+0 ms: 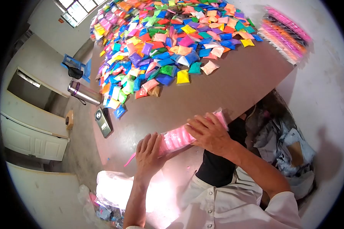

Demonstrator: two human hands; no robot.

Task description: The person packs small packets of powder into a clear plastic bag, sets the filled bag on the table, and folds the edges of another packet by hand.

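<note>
A long clear plastic bag of pink packets [176,138] lies slantwise at the near edge of the brown table. My left hand [148,152] is closed over its left end, with the fingers bent across the top. Over the right part lies my right hand [208,133], its fingers curved around the bag and the thumb side hidden. A thin pink strip [129,160] sticks out beside my left hand.
A big heap of small colourful packets [164,49] covers the far table [233,84]. Long filled bags [283,34] are stacked at the right corner. A phone [103,122] and a steel thermos [84,93] stand left. Plastic bags [288,149] fill a container at right.
</note>
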